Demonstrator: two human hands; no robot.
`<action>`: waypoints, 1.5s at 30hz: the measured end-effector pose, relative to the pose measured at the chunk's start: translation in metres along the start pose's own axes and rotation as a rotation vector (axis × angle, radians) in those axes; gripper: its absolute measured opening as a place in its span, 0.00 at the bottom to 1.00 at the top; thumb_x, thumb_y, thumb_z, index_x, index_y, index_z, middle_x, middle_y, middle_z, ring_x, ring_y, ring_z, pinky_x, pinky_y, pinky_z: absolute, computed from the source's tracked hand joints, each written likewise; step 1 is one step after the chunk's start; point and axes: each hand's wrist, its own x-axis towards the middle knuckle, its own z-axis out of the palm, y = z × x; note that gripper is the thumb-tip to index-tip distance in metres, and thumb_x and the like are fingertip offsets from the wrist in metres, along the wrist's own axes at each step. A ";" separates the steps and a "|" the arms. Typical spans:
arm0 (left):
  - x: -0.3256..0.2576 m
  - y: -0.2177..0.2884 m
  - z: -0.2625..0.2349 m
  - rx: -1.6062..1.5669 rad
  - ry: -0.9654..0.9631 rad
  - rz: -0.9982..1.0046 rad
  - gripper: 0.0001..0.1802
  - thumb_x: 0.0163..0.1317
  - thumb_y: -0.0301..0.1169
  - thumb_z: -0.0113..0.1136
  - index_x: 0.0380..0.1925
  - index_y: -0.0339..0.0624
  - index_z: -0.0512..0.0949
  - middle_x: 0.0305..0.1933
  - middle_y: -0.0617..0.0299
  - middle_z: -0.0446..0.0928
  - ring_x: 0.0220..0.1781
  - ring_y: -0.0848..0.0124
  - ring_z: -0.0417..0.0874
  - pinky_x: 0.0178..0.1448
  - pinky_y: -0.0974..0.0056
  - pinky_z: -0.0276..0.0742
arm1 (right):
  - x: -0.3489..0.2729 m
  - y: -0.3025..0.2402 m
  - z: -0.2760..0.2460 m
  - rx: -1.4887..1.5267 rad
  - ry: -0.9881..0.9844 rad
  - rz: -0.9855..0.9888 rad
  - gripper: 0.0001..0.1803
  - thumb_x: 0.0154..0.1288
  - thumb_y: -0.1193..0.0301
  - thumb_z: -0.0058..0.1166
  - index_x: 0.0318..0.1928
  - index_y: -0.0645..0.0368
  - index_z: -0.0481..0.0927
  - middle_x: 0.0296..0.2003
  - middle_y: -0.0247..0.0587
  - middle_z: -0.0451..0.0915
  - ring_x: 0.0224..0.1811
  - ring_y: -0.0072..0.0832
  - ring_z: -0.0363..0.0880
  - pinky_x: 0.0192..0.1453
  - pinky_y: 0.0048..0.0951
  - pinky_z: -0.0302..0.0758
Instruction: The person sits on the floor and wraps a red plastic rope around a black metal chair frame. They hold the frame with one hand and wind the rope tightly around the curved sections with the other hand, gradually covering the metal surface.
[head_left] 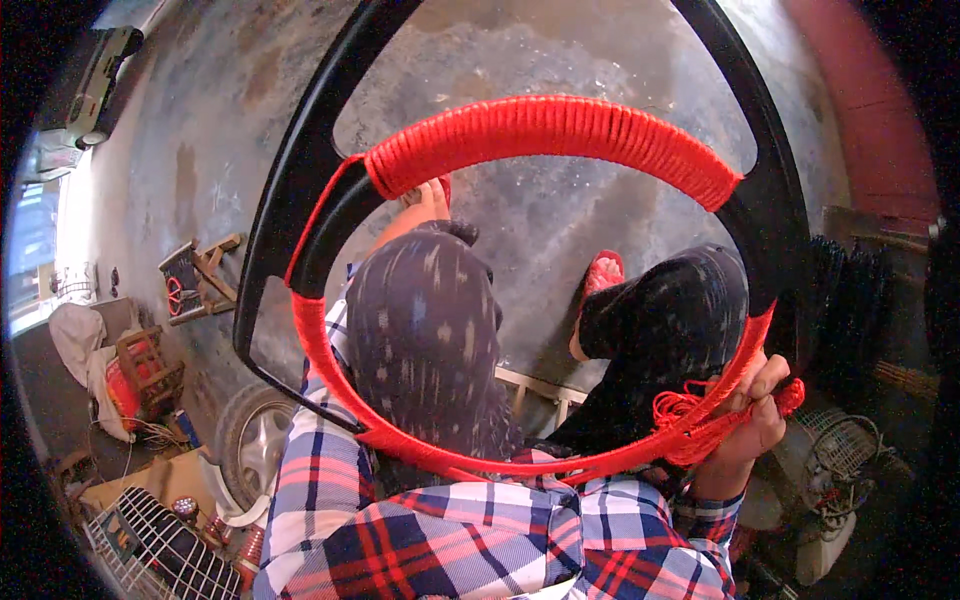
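While the black steering wheel (770, 200) rested across the person's lap, its rim already bound in red cord (550, 135) along the top and lower arc, the right hand (750, 420) was closed around the rim at the lower right, pinching a loose bundle of cord against it. The left hand lay out of sight behind the plaid sleeve (320, 480), so its grip could not be judged. Good wrapping here would seemingly call for steady tension, each turn laid tight beside the last, with no gaps or overlaps.
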 end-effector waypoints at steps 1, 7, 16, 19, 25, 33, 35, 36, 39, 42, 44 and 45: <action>0.001 -0.003 0.002 -0.002 -0.003 0.000 0.34 0.72 0.40 0.38 0.73 0.41 0.45 0.69 0.36 0.61 0.58 0.43 0.75 0.54 0.48 0.76 | 0.000 0.000 -0.001 -0.002 -0.002 -0.003 0.10 0.64 0.66 0.55 0.33 0.53 0.67 0.24 0.35 0.68 0.21 0.23 0.65 0.27 0.23 0.66; -0.005 -0.009 0.005 -0.057 -0.002 -0.023 0.33 0.72 0.41 0.38 0.73 0.41 0.47 0.69 0.36 0.61 0.60 0.43 0.74 0.56 0.48 0.74 | 0.001 0.002 0.002 0.011 -0.008 -0.020 0.12 0.63 0.63 0.57 0.33 0.53 0.67 0.24 0.35 0.68 0.21 0.22 0.64 0.27 0.23 0.66; -0.006 -0.003 -0.005 -0.152 0.015 -0.039 0.33 0.73 0.42 0.39 0.73 0.42 0.49 0.69 0.36 0.62 0.62 0.43 0.72 0.58 0.49 0.73 | 0.003 0.000 0.000 0.039 -0.032 0.011 0.11 0.63 0.66 0.57 0.33 0.55 0.69 0.24 0.37 0.69 0.22 0.24 0.66 0.29 0.24 0.69; -0.001 -0.003 -0.003 -0.199 0.032 -0.046 0.33 0.73 0.42 0.39 0.73 0.42 0.49 0.69 0.36 0.62 0.62 0.43 0.72 0.59 0.49 0.72 | 0.004 0.001 0.004 0.045 -0.022 0.003 0.10 0.62 0.67 0.57 0.33 0.55 0.69 0.24 0.37 0.70 0.21 0.24 0.67 0.29 0.24 0.70; 0.001 -0.009 0.010 -0.303 0.071 -0.062 0.32 0.73 0.43 0.39 0.73 0.42 0.51 0.68 0.36 0.62 0.64 0.43 0.71 0.61 0.50 0.71 | 0.005 0.001 0.003 0.030 -0.010 0.009 0.10 0.61 0.67 0.57 0.32 0.54 0.69 0.23 0.36 0.70 0.21 0.24 0.67 0.29 0.24 0.70; 0.005 -0.004 0.012 -0.424 0.103 -0.080 0.32 0.74 0.44 0.40 0.73 0.43 0.52 0.68 0.36 0.63 0.66 0.43 0.69 0.63 0.51 0.70 | 0.004 0.000 0.005 0.100 -0.081 0.004 0.11 0.65 0.71 0.56 0.34 0.55 0.65 0.26 0.35 0.68 0.27 0.22 0.64 0.30 0.26 0.72; 0.005 -0.004 0.017 -0.470 0.120 -0.080 0.32 0.74 0.44 0.40 0.73 0.43 0.53 0.68 0.36 0.63 0.66 0.43 0.69 0.63 0.51 0.69 | 0.003 -0.001 0.003 0.108 -0.089 0.010 0.11 0.66 0.71 0.56 0.35 0.55 0.65 0.27 0.35 0.69 0.28 0.22 0.65 0.31 0.26 0.72; 0.008 -0.006 0.019 -0.470 0.119 -0.079 0.32 0.74 0.44 0.40 0.73 0.43 0.53 0.68 0.36 0.63 0.66 0.43 0.68 0.63 0.51 0.69 | 0.003 0.000 0.004 0.111 -0.076 -0.001 0.11 0.66 0.70 0.56 0.35 0.55 0.66 0.27 0.35 0.69 0.28 0.22 0.65 0.31 0.26 0.72; 0.010 -0.010 0.020 -0.473 0.129 -0.078 0.31 0.74 0.44 0.40 0.72 0.43 0.54 0.67 0.37 0.63 0.66 0.43 0.68 0.63 0.52 0.69 | 0.003 0.002 0.010 0.045 -0.028 -0.010 0.12 0.66 0.66 0.56 0.33 0.53 0.66 0.25 0.33 0.69 0.26 0.21 0.65 0.30 0.24 0.69; 0.007 -0.010 0.014 -0.454 0.118 -0.082 0.31 0.74 0.44 0.41 0.71 0.43 0.55 0.66 0.38 0.64 0.65 0.45 0.69 0.62 0.53 0.69 | 0.003 -0.002 0.010 -0.103 0.020 0.015 0.15 0.63 0.57 0.57 0.31 0.50 0.67 0.21 0.29 0.67 0.21 0.19 0.62 0.29 0.20 0.63; 0.005 -0.007 0.009 -0.429 0.105 -0.083 0.30 0.73 0.43 0.42 0.71 0.42 0.56 0.65 0.39 0.64 0.64 0.46 0.69 0.61 0.54 0.69 | 0.003 -0.002 0.012 -0.106 0.031 0.000 0.14 0.63 0.58 0.57 0.31 0.50 0.67 0.21 0.29 0.67 0.21 0.19 0.63 0.28 0.20 0.63; 0.004 -0.005 0.006 -0.418 0.097 -0.082 0.30 0.73 0.43 0.42 0.71 0.42 0.56 0.64 0.40 0.65 0.63 0.47 0.69 0.61 0.54 0.69 | 0.003 -0.001 0.013 -0.094 0.028 0.004 0.14 0.63 0.58 0.57 0.31 0.50 0.67 0.21 0.29 0.67 0.21 0.19 0.62 0.28 0.20 0.63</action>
